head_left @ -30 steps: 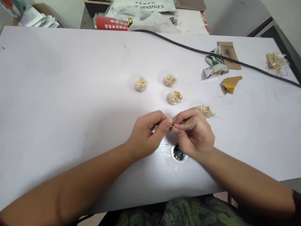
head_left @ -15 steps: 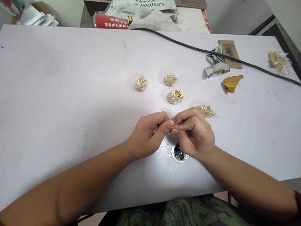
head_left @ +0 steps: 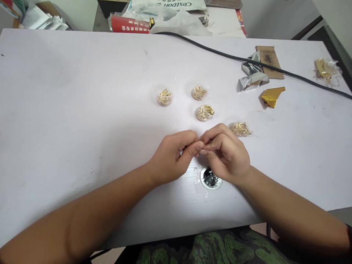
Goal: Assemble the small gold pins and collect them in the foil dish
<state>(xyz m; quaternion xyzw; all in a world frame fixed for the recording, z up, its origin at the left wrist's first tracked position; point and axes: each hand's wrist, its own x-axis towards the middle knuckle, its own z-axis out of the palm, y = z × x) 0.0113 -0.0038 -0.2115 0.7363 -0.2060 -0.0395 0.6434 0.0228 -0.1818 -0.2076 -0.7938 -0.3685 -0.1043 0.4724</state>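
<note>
My left hand (head_left: 177, 156) and my right hand (head_left: 227, 152) meet fingertip to fingertip above the white table (head_left: 82, 110). Both are closed in a pinch. Whatever sits between the fingertips is too small and covered to make out. Just beyond my right hand lies a small clear bag of gold-coloured pins (head_left: 241, 129). Farther off are a second bag of pins (head_left: 205, 113), a third bag (head_left: 199, 92) and another bag of pins (head_left: 164, 97) to the left. Below my right hand, a round black hole with a silver rim (head_left: 211, 178) is partly covered by the hand.
A black cable (head_left: 220, 54) runs across the far right of the table. Near it lie crumpled silver foil (head_left: 253, 81), a gold foil piece (head_left: 272, 97), a brown cardboard piece (head_left: 271, 60) and a plastic bag with gold bits (head_left: 326, 70). Packaging (head_left: 178, 24) is piled behind the far edge.
My right hand has shifted slightly left and its fingers have drawn in toward the left fingertips. The tiny gold glint between the fingertips no longer shows. My left hand stays nearly still.
</note>
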